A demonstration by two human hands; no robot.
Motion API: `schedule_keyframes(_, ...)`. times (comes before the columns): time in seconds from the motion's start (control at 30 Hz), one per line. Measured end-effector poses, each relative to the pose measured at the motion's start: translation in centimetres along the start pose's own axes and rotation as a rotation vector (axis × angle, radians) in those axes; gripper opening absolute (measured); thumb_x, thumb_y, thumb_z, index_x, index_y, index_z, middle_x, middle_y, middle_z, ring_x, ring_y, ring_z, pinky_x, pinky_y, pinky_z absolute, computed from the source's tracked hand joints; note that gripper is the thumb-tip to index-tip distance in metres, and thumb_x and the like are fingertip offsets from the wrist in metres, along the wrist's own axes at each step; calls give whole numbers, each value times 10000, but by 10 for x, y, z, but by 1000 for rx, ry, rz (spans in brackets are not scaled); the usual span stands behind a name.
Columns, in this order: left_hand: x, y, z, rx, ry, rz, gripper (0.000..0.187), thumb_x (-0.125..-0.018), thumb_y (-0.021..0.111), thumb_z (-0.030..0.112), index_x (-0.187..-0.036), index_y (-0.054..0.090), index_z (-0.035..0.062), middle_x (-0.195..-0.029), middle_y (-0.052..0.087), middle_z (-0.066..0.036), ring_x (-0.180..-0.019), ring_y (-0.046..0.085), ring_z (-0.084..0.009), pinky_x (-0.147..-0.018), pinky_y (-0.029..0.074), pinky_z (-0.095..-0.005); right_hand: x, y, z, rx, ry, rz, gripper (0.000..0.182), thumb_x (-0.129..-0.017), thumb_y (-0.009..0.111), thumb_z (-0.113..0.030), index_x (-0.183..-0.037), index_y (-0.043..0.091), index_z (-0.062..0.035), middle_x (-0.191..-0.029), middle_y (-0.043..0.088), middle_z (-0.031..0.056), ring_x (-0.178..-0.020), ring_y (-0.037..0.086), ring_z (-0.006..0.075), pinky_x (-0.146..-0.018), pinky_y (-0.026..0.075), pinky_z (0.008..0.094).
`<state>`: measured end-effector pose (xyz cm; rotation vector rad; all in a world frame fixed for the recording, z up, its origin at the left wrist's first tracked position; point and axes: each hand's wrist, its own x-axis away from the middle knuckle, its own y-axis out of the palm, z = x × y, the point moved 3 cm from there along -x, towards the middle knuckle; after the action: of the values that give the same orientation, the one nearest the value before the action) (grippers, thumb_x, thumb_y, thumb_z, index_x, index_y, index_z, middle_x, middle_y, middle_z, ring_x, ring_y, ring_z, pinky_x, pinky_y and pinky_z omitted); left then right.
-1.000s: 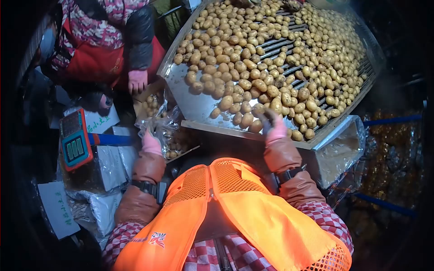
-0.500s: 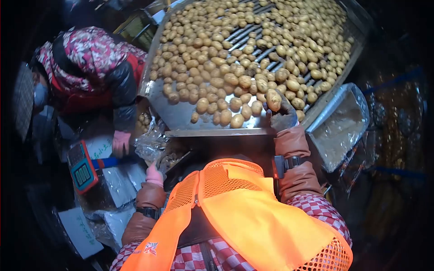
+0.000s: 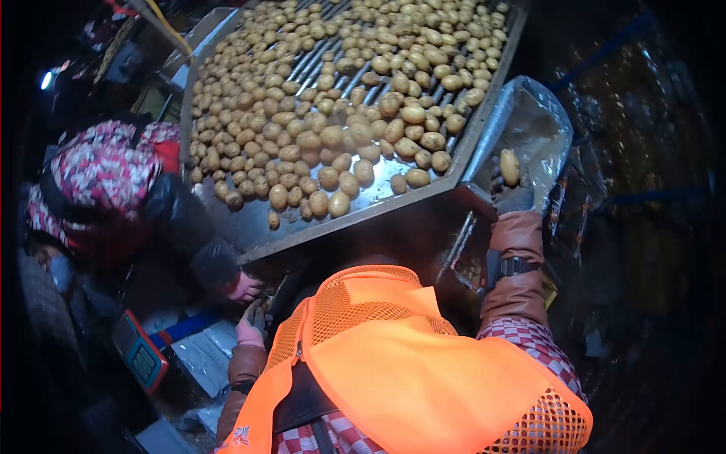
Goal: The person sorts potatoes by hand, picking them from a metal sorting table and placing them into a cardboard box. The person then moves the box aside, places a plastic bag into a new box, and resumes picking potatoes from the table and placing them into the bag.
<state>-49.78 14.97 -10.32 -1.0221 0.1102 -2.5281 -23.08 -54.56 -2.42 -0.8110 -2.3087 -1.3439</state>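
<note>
Sorting table (image 3: 249,227), metal, slatted bed, fills the upper middle and is the landmark; covered with a heap of potatoes (image 3: 333,113), mostly small, tan, dusty. Person's orange vest (image 3: 423,363) is below the table's near edge. A co-worker in a patterned jacket (image 3: 98,174) bends at the table's left side, one pink hand (image 3: 246,287) just under the near-left corner. Clear plastic bag (image 3: 541,129) hangs open at the table's right corner, mouth up. Orange scale (image 3: 140,359) sits low, well left of the near edge.

Right hand (image 3: 514,193), dark glove, is raised at the table's right corner, fingers curled around one potato (image 3: 510,166) held at the bag's mouth, touching or just inside the plastic; cannot tell which. Left hand (image 3: 253,321), pink glove, hangs below the near-left edge beside the co-worker's hand; partly hidden, cannot tell how open it is or if it has anything.

Potato likely firm, fairly light, rough dry skin so not slippery, bruises if dropped hard. Best taken across its middle with fingers wrapped, as here. Bag is thin and floppy; grip at the rim.
</note>
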Motion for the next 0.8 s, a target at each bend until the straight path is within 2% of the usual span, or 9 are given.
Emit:
schedule_keyframes(0.17,33,3,25,-251,-1,-35,331,-1038,543,193,-1333,580,47,-940,652,-27,-628,523,-78,-545,424,-215,-17,-100,-98,-163,-136,93,490,-899,685,-395,-1251,601,-64,-1113,649,153,-905,647,303,-565,565,308)
schedule_keyframes(0.3,36,-7,6,-228,66,-50,347,-1038,543,204,-1351,561,55,-941,657,-37,-632,543,-87,-571,474,-238,9,-105,-156,-381,-717,152,508,-947,605,-427,-1303,555,-68,-1236,597,182,-1164,580,363,-819,589,424)
schedule_keyframes(0.43,47,-6,15,-100,-92,83,324,-999,617,332,-1190,664,74,-681,608,-28,-555,520,-106,-502,409,-252,-91,-133,-126,592,-415,33,503,-1032,435,-431,-1430,476,-127,-1418,524,164,-1243,550,358,-1049,463,487)
schedule_keyframes(0.47,48,-2,20,-60,-175,114,332,-987,631,360,-1152,674,74,-654,602,-37,-542,519,-111,-494,404,-255,-29,-38,-77,490,-352,179,487,-1049,391,-362,-1467,439,-118,-1439,514,158,-1210,573,351,-1036,469,478)
schedule_keyframes(0.53,48,-2,20,-53,-262,120,352,-984,623,399,-1102,681,73,-616,599,-60,-523,530,-138,-502,418,-281,-111,-76,-15,354,-205,-118,522,-1013,476,-394,-1440,490,-95,-1397,566,121,-1201,589,315,-996,494,407)
schedule_keyframes(0.57,50,-4,15,-15,-253,113,355,-987,623,389,-1080,685,53,-644,621,-72,-527,551,-153,-504,439,-298,-87,-39,16,580,-52,43,528,-984,542,-402,-1397,534,-74,-1330,603,128,-1160,609,296,-987,495,402)
schedule_keyframes(0.7,52,-21,-14,64,-288,160,371,-999,612,369,-1041,683,7,-689,652,-91,-548,596,-188,-517,482,-337,-83,-21,69,1400,-658,-110,370,-882,747,-289,-1134,694,-23,-996,701,64,-876,675,217,-814,546,393)
schedule_keyframes(0.77,68,-19,-24,14,-324,226,372,-1005,603,372,-1042,683,10,-693,648,-76,-555,589,-173,-533,479,-327,-72,49,49,989,-230,101,328,-852,765,-218,-1129,699,-57,-1032,710,109,-980,668,279,-897,523,392)
schedule_keyframes(0.8,80,-6,-5,-14,-388,255,382,-1002,608,387,-1061,688,18,-703,644,-54,-585,576,-146,-562,469,-306,-39,90,61,1375,-681,-106,334,-846,764,-223,-1133,699,-64,-1045,711,124,-1003,664,300,-913,517,394)
